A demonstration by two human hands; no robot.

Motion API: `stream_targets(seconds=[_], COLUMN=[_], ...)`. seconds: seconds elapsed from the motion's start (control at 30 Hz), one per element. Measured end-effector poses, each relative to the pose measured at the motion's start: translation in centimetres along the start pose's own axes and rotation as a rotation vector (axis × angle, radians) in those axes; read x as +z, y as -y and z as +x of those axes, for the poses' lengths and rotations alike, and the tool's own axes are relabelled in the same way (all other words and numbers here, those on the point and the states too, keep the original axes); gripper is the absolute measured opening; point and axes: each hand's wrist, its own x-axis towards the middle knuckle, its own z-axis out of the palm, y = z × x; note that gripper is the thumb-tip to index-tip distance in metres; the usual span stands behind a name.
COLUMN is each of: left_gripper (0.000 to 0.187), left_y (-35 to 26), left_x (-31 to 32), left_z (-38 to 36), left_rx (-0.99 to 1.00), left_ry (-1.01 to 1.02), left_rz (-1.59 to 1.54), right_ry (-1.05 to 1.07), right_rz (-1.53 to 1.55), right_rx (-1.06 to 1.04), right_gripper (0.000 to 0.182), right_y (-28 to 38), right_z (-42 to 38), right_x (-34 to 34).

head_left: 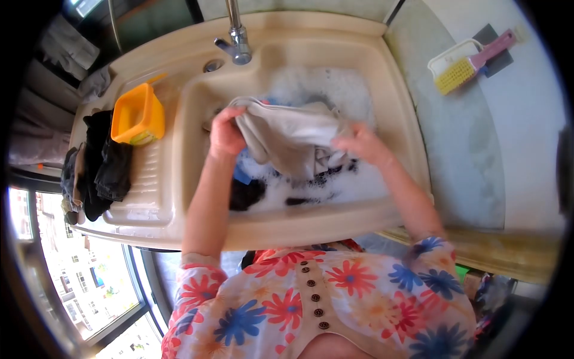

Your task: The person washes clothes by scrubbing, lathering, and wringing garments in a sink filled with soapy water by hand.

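A light grey-white garment (287, 134) is stretched between my two hands over the sink basin; its exact kind I cannot make out. My left hand (228, 130) is closed round its upper left edge. At the right end, my right hand (362, 143) grips a bunched part of the cloth. The garment's lower folds hang down to the suds. Below it, soapy water (269, 194) fills the basin, with dark clothes (246, 194) and a bit of blue cloth in the foam. Part of the wash is hidden behind the garment.
A beige sink (397, 137) has a chrome tap (240, 45) at its back. On the left drainboard (146, 191) stand a yellow plastic container (139, 116) and a heap of dark clothes (107, 164). A yellow-bristled brush (457, 73) hangs on the right wall.
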Motion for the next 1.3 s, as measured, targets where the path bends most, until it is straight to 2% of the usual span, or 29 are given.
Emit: stream_targets(seconds=[0.1,0.2,0.23,0.27,0.3,0.33,0.4,0.47,0.5,0.53,0.57,0.6,0.63,0.67,0.73,0.77,0.8,0.83,0.9,0.97,1.0,1.03,1.07,1.1,1.13,1.2,1.23,1.27,1.3], left_gripper=[0.023,0.022,0.022,0.022,0.022,0.024,0.027,0.026,0.026,0.027,0.027,0.028,0.03,0.031,0.033,0.032,0.032,0.03,0.031,0.034,0.034,0.035,0.035,0.036,0.035,0.034,0.026,0.026,0.026], left_y=[4.4,8.4,9.2,9.9,10.5,11.2,12.0,13.9,14.6,14.8,14.9,15.2,15.1,15.3,14.3,13.6,12.7,12.7,10.4,9.0,10.2,12.0,13.7,15.0,15.1,15.0,14.2,13.5,12.9], left_x=[-2.1,-1.8,-2.0,-2.4,-2.7,-2.4,-1.2,-0.9,-0.8,-0.9,-2.3,-3.8,-5.0,-6.2,-4.2,-2.2,-0.4,-1.2,-2.0,-4.2,-5.7,-7.4,-8.5,-9.1,-10.2,-12.1,-9.7,-8.5,-7.6], left_z=[3.9,6.7,7.3,7.8,8.0,7.1,5.1,5.9,6.5,7.6,8.3,7.8,7.2,6.5,6.5,7.8,9.3,11.1,13.2,14.1,14.6,14.6,14.5,14.3,14.6,14.6,13.9,13.4,13.1], left_rx=[-0.175,-0.184,-0.181,-0.176,-0.174,-0.132,-0.044,-0.101,-0.13,-0.154,-0.157,-0.042,0.086,0.208,0.148,-0.029,-0.204,-0.151,-0.174,-0.137,-0.097,-0.057,-0.017,-0.038,-0.145,-0.364,-0.403,-0.384,-0.364], left_ry=[0.031,-0.274,-0.34,-0.408,-0.481,-0.452,-0.385,-0.501,-0.557,-0.599,-0.549,-0.423,-0.287,-0.154,-0.183,-0.345,-0.502,-0.436,-0.401,-0.29,-0.337,-0.385,-0.431,-0.368,-0.44,-0.583,-0.675,-0.558,-0.436], left_rz=[-0.171,-0.091,-0.117,-0.144,-0.175,-0.056,0.176,0.112,0.089,0.071,0.08,0.141,0.202,0.261,0.257,0.191,0.123,0.201,0.079,-0.017,0.177,0.37,0.559,0.418,0.478,0.592,0.382,0.247,0.115], right_ry=[-0.021,-0.119,-0.117,-0.112,-0.273,-0.43,-0.518,-0.584,-0.6,-0.633,-0.653,-0.673,-0.666,-0.633,-0.575,-0.646,-0.654,-0.662,-0.637,-0.833,-0.924,-0.844,-0.783,-0.643,-0.527,-0.338,-0.34,-0.335,-0.386], right_rz=[0.564,0.915,0.775,0.539,-0.086,-0.311,-0.502,-0.687,-0.619,-0.63,-0.651,-0.665,-0.55,-0.495,-0.38,-0.553,-0.526,-0.494,-0.618,-0.456,-0.369,-0.366,-0.696,-0.778,-0.841,-0.892,-0.612,-0.321,-0.337], right_rx=[-0.033,0.162,0.174,0.025,-0.037,-0.368,-0.149,0.076,-0.074,-0.13,-0.18,-0.226,-0.462,-0.481,-0.509,-0.283,-0.128,0.025,0.015,0.045,0.057,0.096,0.088,0.208,0.178,0.164,0.379,0.584,0.497], right_gripper=[0.035,0.047,0.05,0.045,0.032,0.019,0.013,0.017,0.016,0.016,0.015,0.015,0.017,0.016,0.015,0.017,0.021,0.025,0.033,0.038,0.041,0.046,0.044,0.036,0.032,0.026,0.024,0.023,0.022], right_y=[0.7,-5.3,-4.9,-4.7,-1.3,-1.2,-1.7,-3.1,-3.1,-3.2,-3.6,-2.9,-2.8,-2.5,-1.4,-4.4,-6.8,-8.2,-7.0,-8.6,-9.6,-11.4,-13.8,-14.8,-15.6,-21.5,-19.1,-16.5,-14.5], right_z=[2.9,7.0,7.5,7.8,7.3,6.7,8.7,10.7,11.7,11.9,11.4,10.3,9.2,8.8,8.2,10.7,13.1,14.9,16.0,16.5,17.0,16.4,15.8,15.4,14.5,14.9,14.7,14.5,14.1], right_x=[-2.7,-3.1,-1.9,0.0,3.2,7.1,7.6,7.1,5.3,5.3,5.6,6.9,8.6,8.8,8.7,6.4,3.0,0.1,-3.4,-6.6,-7.2,-6.2,-4.2,-2.5,-1.6,-3.3,-3.5,-4.2,-3.2])
